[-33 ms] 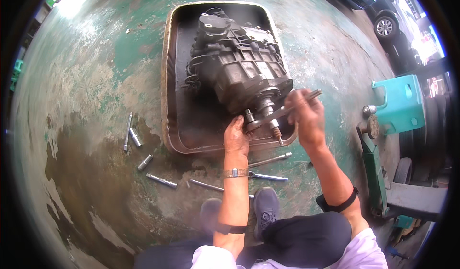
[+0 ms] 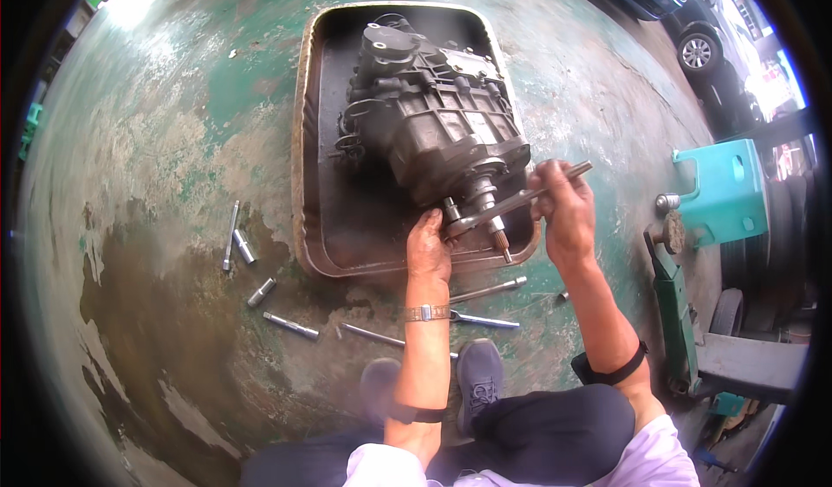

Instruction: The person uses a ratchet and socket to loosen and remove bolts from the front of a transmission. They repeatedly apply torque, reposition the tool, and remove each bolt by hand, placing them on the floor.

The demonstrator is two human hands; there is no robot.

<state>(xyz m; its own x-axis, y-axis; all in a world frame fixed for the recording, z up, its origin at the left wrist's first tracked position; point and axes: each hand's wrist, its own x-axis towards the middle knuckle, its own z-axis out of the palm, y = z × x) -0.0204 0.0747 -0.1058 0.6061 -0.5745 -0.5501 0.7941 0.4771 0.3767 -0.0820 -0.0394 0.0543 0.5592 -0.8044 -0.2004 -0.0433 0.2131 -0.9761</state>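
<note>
A grey metal gearbox [image 2: 455,110] lies in a dark, shallow metal tray [image 2: 305,227], its splined shaft [image 2: 501,237] sticking out toward me. Across the front of that shaft runs a ratchet wrench [image 2: 511,204], its head near a socket [image 2: 451,207] at the gearbox's lower front. My right hand [image 2: 565,214] is closed round the far right part of the wrench handle, whose end pokes out past the fingers. Against the wrench head and socket, my left hand [image 2: 427,246] has its fingers closed; its fingertips are partly hidden.
On the floor to the left lie loose sockets [image 2: 244,247] and extension bars [image 2: 291,326]. More bars [image 2: 490,290] and another wrench [image 2: 487,320] lie between the tray and my shoes [image 2: 481,383]. At right stand a turquoise stool [image 2: 724,191] and a green jack [image 2: 674,314]; cars are parked beyond.
My right hand has shifted slightly to the right, and more of the wrench handle shows. My left hand keeps its place at the wrench head.
</note>
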